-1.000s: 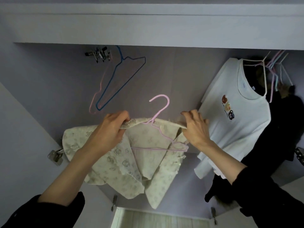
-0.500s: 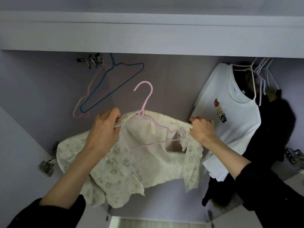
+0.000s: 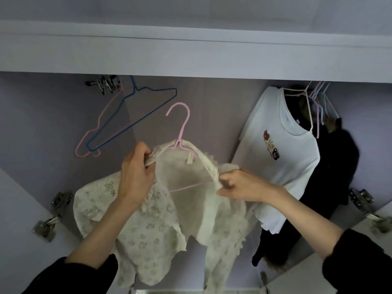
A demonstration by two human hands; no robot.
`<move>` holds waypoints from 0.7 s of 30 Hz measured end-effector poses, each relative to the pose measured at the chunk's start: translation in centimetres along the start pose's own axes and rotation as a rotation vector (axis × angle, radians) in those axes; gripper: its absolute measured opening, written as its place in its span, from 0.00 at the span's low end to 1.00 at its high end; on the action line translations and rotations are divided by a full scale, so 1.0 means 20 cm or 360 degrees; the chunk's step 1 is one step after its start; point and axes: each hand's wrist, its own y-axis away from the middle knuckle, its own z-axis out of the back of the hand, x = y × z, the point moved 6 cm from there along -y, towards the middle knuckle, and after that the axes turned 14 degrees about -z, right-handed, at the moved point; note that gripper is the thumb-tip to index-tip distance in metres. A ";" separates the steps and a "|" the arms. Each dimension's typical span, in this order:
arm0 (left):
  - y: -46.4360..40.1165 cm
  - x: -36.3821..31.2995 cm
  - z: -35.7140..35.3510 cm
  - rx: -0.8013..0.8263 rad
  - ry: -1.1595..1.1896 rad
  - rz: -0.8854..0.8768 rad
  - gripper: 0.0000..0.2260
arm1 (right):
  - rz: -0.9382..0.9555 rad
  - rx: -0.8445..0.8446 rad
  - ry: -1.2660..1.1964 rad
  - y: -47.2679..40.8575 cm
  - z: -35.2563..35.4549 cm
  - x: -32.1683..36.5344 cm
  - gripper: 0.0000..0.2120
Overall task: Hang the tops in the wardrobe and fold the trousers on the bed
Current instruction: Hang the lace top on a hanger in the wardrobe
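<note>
Landmark: the wardrobe (image 3: pixel 191 58), its lilac top board across the view; all places below are told from it.
Top: a cream patterned top (image 3: pixel 148 225) hangs in front of the wardrobe's opening, below the board, draped over a pink hanger (image 3: pixel 182 128).
Hanger: its hook points up toward the board but is not on anything; the lower bar shows through the neck opening.
Left hand: my left hand (image 3: pixel 135 177) pinches the top's collar at the left shoulder, fingers curled round the cloth.
Right hand: my right hand (image 3: pixel 239 187) grips the collar edge at the right shoulder, thumb and fingers closed on the fabric.
Empty hangers: a blue hanger (image 3: pixel 131 117) and another pink one hang at the wardrobe's upper left, beside a cluster of metal clips (image 3: pixel 106 83).
White tee: a white T-shirt (image 3: pixel 280 158) with a small chest print hangs at the wardrobe's right side, dark clothes (image 3: pixel 337 177) just behind it.
Hinges: metal hinges (image 3: pixel 53 215) sit on both door edges.
</note>
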 end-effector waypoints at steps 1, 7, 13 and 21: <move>0.00 -0.01 0.01 -0.0017 0.0066 -0.0022 0.12 | 0.0059 -0.0087 -0.0099 0.01 0.03 0.02 0.10; 0.01 -0.04 -0.02 0.0036 0.0338 -0.0043 0.11 | 0.0310 -0.0793 -0.0310 0.02 0.28 0.17 0.16; 0.01 -0.09 -0.02 -0.0021 0.0479 -0.0030 0.12 | 0.0445 -0.0600 -0.0940 0.01 0.23 0.35 0.09; -0.01 -0.06 -0.06 0.0316 0.0258 -0.0070 0.11 | 0.0371 -0.0476 -0.1042 0.01 0.18 0.31 0.04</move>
